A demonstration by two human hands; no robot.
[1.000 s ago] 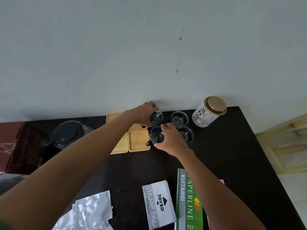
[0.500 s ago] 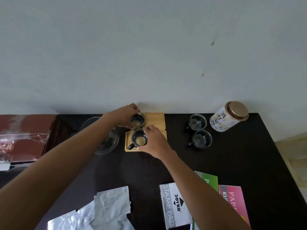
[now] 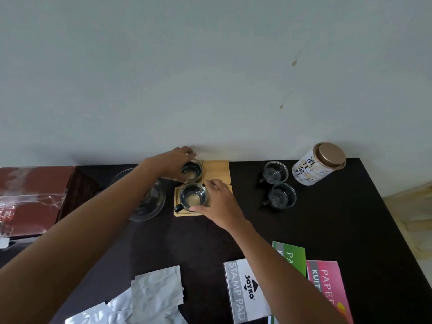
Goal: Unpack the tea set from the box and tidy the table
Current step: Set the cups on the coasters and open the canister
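Observation:
Several square wooden coasters [image 3: 216,170] lie together against the wall on the dark table [image 3: 327,230]. My left hand [image 3: 174,164] grips a small glass cup [image 3: 192,170] standing on the rear left coaster. My right hand [image 3: 218,202] holds a second glass cup [image 3: 193,198] with a dark handle on the front left coaster [image 3: 180,212]. Two more glass cups [image 3: 275,172] [image 3: 281,196] stand on the bare table to the right. A glass teapot [image 3: 149,202] sits left of the coasters, partly hidden by my left arm. The red tea set box [image 3: 30,199] is at the far left.
A white tin with a gold lid [image 3: 319,163] stands at the back right. Silver foil wrappers [image 3: 145,295] lie at the front left. A stamp pad box [image 3: 243,293] and green and pink paper booklets [image 3: 327,281] lie at the front right. The table's right edge runs beside a wooden frame [image 3: 409,206].
Both hands carried a cup each from the group near the tin leftward onto the left coasters. The view has swung left, bringing the red box into sight.

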